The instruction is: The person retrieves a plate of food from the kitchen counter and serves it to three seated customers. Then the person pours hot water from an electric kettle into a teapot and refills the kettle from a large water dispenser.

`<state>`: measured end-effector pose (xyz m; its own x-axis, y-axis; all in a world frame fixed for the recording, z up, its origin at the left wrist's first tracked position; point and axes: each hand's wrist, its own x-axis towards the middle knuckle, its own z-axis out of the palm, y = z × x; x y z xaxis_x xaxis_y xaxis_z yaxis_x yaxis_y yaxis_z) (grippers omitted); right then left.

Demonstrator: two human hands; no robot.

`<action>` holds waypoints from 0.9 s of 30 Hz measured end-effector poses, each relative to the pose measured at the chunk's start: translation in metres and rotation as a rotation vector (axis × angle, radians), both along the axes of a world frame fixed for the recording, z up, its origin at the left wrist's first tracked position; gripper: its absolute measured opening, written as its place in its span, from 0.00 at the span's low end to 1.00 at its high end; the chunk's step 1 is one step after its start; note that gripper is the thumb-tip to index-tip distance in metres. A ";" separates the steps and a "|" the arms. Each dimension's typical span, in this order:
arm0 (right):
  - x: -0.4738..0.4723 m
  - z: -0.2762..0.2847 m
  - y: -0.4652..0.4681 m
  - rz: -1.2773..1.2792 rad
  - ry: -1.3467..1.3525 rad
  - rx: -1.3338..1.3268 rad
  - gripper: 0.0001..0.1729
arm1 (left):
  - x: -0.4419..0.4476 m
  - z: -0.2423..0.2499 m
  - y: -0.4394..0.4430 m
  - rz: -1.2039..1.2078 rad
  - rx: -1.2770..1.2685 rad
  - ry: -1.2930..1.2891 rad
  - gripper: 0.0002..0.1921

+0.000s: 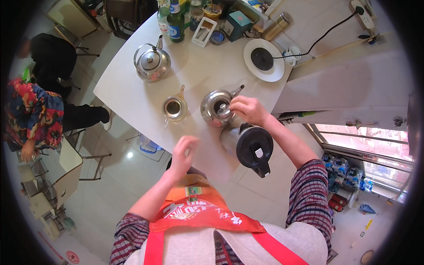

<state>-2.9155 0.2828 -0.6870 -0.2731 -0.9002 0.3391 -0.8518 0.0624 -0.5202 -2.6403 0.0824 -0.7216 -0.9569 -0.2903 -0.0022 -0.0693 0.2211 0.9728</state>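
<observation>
My right hand (247,109) pinches a small lid (224,109), apparently glass, over the uncovered mouth of a stainless steel kettle (212,114). My left hand (185,152) is raised over the near part of the table, fingers curled and slightly blurred, with nothing visible in it. A small glass teapot (174,108) without its lid stands left of that kettle, its spout pointing away from me. Close below my right hand is an electric kettle (254,145) with a black lid and handle. Another steel kettle (152,63), lid on, stands farther back at the left.
A white plate (280,71) holds a black corded kettle base (261,59). Green glass bottles (176,23), a white frame (204,32), a box and a gold flask (277,26) line the back. Two people are at the left, one in a floral top (36,116). A power strip (363,15) is at upper right.
</observation>
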 end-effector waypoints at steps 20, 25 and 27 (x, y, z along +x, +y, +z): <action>-0.005 -0.003 -0.016 -0.137 -0.789 -0.204 0.08 | -0.151 0.060 0.016 -0.013 0.100 -0.147 0.12; -0.019 0.004 -0.003 -0.222 -0.771 -0.029 0.05 | -0.153 0.046 0.016 -0.026 -0.165 -0.068 0.10; -0.025 0.011 0.013 -0.365 -0.916 -0.047 0.05 | -0.156 0.036 0.016 -0.063 -0.313 -0.010 0.09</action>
<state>-2.9404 0.2953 -0.6759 -0.7059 -0.6999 -0.1092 -0.0508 0.2038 -0.9777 -2.7966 0.0983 -0.6854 -0.9734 -0.2188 0.0686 -0.0552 0.5139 0.8561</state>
